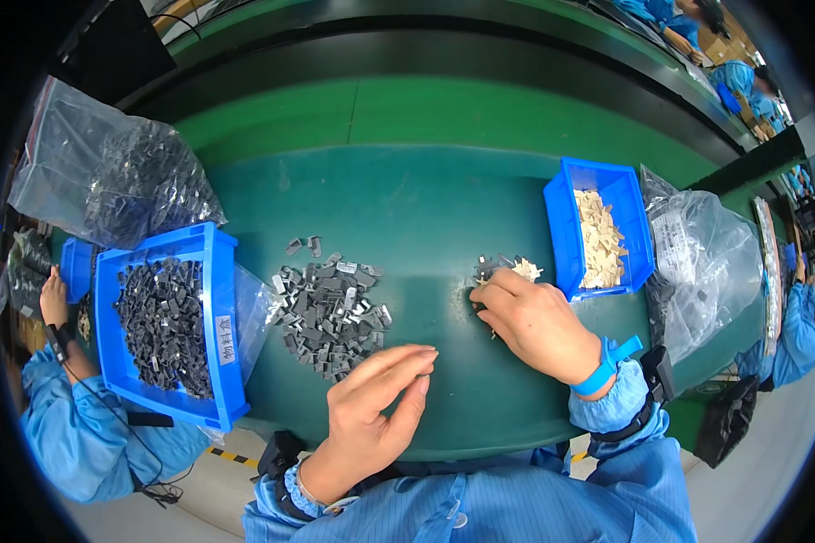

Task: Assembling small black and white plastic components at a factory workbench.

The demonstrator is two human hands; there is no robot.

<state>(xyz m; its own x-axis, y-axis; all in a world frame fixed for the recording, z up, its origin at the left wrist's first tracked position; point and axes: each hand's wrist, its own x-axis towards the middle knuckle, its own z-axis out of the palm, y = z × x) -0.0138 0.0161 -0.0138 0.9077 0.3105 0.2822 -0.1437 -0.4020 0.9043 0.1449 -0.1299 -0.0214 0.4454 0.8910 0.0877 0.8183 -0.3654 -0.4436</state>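
Observation:
My left hand point(374, 403) hovers over the green bench just right of a loose heap of small dark grey parts point(328, 310); its fingers are pinched together, and I cannot tell whether a part sits between them. My right hand point(534, 321) rests fingers-down on a small cluster of grey and cream parts point(507, 269), touching them. A blue wrist strap point(607, 365) circles my right wrist. Both sleeves are light blue.
A blue bin of dark grey parts point(165, 326) stands at left, with a clear bag of the same parts point(118, 181) behind it. A blue bin of cream parts point(600, 233) and a clear bag point(711, 262) sit at right. Co-workers in blue sit at left point(81, 425) and right point(792, 335).

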